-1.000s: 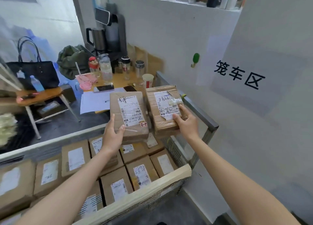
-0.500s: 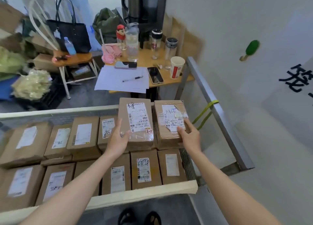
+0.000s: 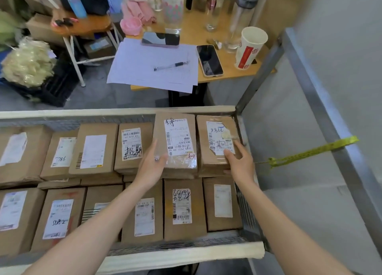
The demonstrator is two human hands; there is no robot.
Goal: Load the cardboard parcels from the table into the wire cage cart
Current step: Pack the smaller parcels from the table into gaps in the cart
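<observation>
Several brown cardboard parcels with white labels lie in rows inside the wire cage cart (image 3: pixel 186 254). In its far right corner two more rest on top of the row. My left hand (image 3: pixel 152 165) holds the taped parcel (image 3: pixel 175 167) at its near left corner, thumb on top. My right hand (image 3: pixel 240 164) holds the corner parcel (image 3: pixel 202 142) with the torn label at its near right corner. That parcel lies against the cart's right wire wall (image 3: pixel 246 208). The two parcels sit side by side, touching.
Beyond the cart's far rail (image 3: pixel 103 114) stands a wooden table (image 3: pixel 227 76) with papers and a pen, two phones, a paper cup (image 3: pixel 249 47) and bottles. A grey metal frame (image 3: pixel 322 101) with a yellow strap (image 3: pixel 314 150) runs along the right. A stool and bags are at far left.
Both hands carried the two parcels forward and down over the cart, from chest height to the top of the far right row. My view tilted down onto the cart.
</observation>
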